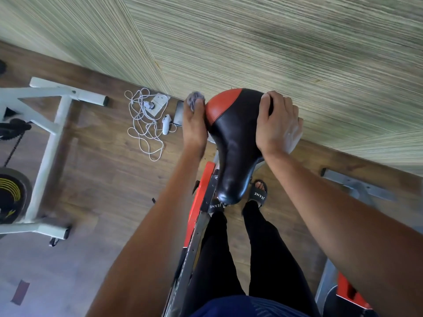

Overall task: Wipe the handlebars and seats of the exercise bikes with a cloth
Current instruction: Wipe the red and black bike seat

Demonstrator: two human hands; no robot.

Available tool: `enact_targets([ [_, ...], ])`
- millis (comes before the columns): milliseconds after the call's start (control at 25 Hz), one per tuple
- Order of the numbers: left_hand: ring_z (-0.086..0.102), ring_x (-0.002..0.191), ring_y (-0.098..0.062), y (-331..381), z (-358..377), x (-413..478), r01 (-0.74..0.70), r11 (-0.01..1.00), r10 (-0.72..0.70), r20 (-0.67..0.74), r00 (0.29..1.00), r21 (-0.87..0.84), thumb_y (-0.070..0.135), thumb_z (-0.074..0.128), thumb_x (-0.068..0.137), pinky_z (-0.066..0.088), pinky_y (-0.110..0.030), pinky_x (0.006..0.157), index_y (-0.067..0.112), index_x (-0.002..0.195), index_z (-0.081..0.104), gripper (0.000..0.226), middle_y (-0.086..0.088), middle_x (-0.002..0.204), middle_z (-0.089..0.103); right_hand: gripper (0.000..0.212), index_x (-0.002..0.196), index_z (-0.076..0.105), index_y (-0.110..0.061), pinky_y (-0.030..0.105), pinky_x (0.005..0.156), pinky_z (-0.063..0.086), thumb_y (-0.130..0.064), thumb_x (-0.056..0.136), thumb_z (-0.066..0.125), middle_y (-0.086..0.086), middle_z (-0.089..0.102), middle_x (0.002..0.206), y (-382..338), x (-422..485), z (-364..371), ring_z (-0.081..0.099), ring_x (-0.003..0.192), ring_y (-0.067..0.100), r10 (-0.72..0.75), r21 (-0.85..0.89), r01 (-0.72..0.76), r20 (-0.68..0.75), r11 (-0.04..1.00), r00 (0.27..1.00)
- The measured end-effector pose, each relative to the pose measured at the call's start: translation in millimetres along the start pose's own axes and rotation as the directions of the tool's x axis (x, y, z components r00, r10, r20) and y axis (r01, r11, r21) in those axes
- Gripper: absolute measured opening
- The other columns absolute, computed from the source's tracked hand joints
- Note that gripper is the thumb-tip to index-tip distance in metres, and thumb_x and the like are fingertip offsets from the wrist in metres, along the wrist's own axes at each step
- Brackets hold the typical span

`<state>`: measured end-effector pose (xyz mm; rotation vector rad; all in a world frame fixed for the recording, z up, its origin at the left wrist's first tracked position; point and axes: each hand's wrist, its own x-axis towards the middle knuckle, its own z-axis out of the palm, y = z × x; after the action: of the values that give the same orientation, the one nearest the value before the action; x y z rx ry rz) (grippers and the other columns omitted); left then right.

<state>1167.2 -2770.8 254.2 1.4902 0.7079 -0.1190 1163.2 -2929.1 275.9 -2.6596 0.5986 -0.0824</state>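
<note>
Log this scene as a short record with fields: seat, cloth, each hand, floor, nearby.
seat: black, red at the wide end
cloth: grey, bunched, at the seat's left side near the red part
left hand: holds the cloth against the seat's side
right hand: grips the seat's right edge, fingers curled over it
floor: tangled white cable near the wall
nearby: white bike frame to the left

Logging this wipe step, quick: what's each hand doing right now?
The left hand holds the grey cloth against the side of the seat.
The right hand grips the opposite side, fingers curled over its edge.
</note>
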Motion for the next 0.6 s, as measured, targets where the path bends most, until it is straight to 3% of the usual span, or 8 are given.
enact_targets([
  [80, 0.056, 0.079, -0.022, 14.9, -0.6, 28.3, 0.047, 0.999, -0.049, 0.165, 0.985, 0.019, 0.062, 0.054, 0.086, 0.043, -0.041, 0.079, 0.015, 0.087, 0.066, 0.049, -0.005, 0.084, 0.064, 0.041, 0.122, 0.062, -0.034, 0.035, 0.092, 0.037, -0.049, 0.102, 0.029, -0.009, 0.065, 0.12, -0.1, 0.3, 1.1, 0.056, 0.11, 0.018, 0.003, 0.0, -0.003, -0.021, 1.0, 1.0],
  [160, 0.049, 0.071, -0.025, 23.1, 6.0, 50.9, 0.09, 0.993, -0.109, 0.325, 0.94, 0.073, 0.078, 0.051, 0.079, 0.04, -0.037, 0.075, 0.004, 0.073, 0.058, 0.074, -0.014, 0.074, 0.055, 0.041, 0.12, 0.063, -0.034, 0.035, 0.091, 0.037, -0.049, 0.102, 0.03, -0.009, 0.066, 0.117, 0.6, 0.4, 2.2, 0.057, 0.109, 0.019, 0.004, 0.001, -0.004, -0.032, 1.0, 0.999],
  [280, 0.044, 0.053, -0.016, 29.7, 15.7, 53.1, 0.099, 0.993, -0.119, 0.398, 0.909, 0.071, 0.071, 0.042, 0.089, 0.042, -0.025, 0.062, 0.009, 0.057, 0.047, 0.07, -0.001, 0.057, 0.047, 0.042, 0.118, 0.064, -0.034, 0.034, 0.089, 0.036, -0.05, 0.101, 0.029, -0.008, 0.066, 0.115, 2.3, 1.4, 2.0, 0.057, 0.108, 0.019, 0.0, -0.001, 0.0, -0.032, 1.0, 0.999],
  [320, 0.046, 0.056, -0.014, 30.8, 13.2, 44.2, 0.075, 0.993, -0.103, 0.36, 0.927, 0.092, 0.069, 0.039, 0.091, 0.043, -0.028, 0.064, 0.013, 0.06, 0.054, 0.066, 0.002, 0.059, 0.05, 0.042, 0.118, 0.063, -0.033, 0.034, 0.089, 0.036, -0.05, 0.101, 0.028, -0.008, 0.066, 0.115, 2.4, 1.2, 1.7, 0.057, 0.108, 0.02, -0.003, 0.0, 0.003, -0.025, 1.0, 1.0],
  [400, 0.059, 0.075, -0.011, 20.7, 2.9, 21.8, 0.021, 0.993, -0.041, 0.175, 0.984, 0.114, 0.061, 0.039, 0.097, 0.051, -0.035, 0.082, 0.017, 0.085, 0.068, 0.054, 0.002, 0.078, 0.064, 0.042, 0.119, 0.062, -0.034, 0.035, 0.09, 0.036, -0.05, 0.101, 0.028, -0.008, 0.065, 0.117, 2.3, 0.6, 1.5, 0.057, 0.109, 0.02, -0.005, 0.001, 0.005, -0.015, 1.0, 1.0],
  [440, 0.061, 0.085, -0.006, 16.3, 0.1, 3.8, 0.018, 0.996, -0.027, 0.105, 0.994, 0.088, 0.054, 0.04, 0.1, 0.05, -0.031, 0.09, 0.016, 0.103, 0.067, 0.047, 0.001, 0.09, 0.066, 0.042, 0.12, 0.062, -0.034, 0.035, 0.09, 0.036, -0.05, 0.102, 0.028, -0.008, 0.065, 0.117, 2.4, 0.6, 1.7, 0.056, 0.109, 0.019, -0.006, -0.004, 0.006, -0.01, 1.0, 1.0],
  [520, 0.059, 0.101, -0.004, 8.1, 0.8, -33.5, 0.013, 0.998, -0.017, 0.069, 0.997, 0.055, 0.037, 0.041, 0.106, 0.048, -0.018, 0.091, 0.01, 0.128, 0.05, 0.036, -0.006, 0.108, 0.062, 0.043, 0.122, 0.061, -0.034, 0.034, 0.091, 0.036, -0.05, 0.102, 0.026, -0.009, 0.064, 0.119, 2.9, 1.1, 1.1, 0.056, 0.11, 0.018, -0.007, -0.018, 0.007, 0.008, 1.0, 1.0],
  [600, 0.054, 0.103, -0.006, 1.4, 6.0, -57.3, 0.001, 0.998, -0.004, 0.05, 0.999, 0.058, 0.023, 0.042, 0.106, 0.042, -0.011, 0.086, 0.017, 0.128, 0.038, 0.024, 0.001, 0.111, 0.054, 0.044, 0.122, 0.06, -0.033, 0.036, 0.093, 0.037, -0.051, 0.102, 0.025, -0.008, 0.064, 0.121, 2.6, 2.0, -0.4, 0.055, 0.112, 0.019, -0.004, -0.017, 0.004, 0.024, 1.0, 1.0],
])
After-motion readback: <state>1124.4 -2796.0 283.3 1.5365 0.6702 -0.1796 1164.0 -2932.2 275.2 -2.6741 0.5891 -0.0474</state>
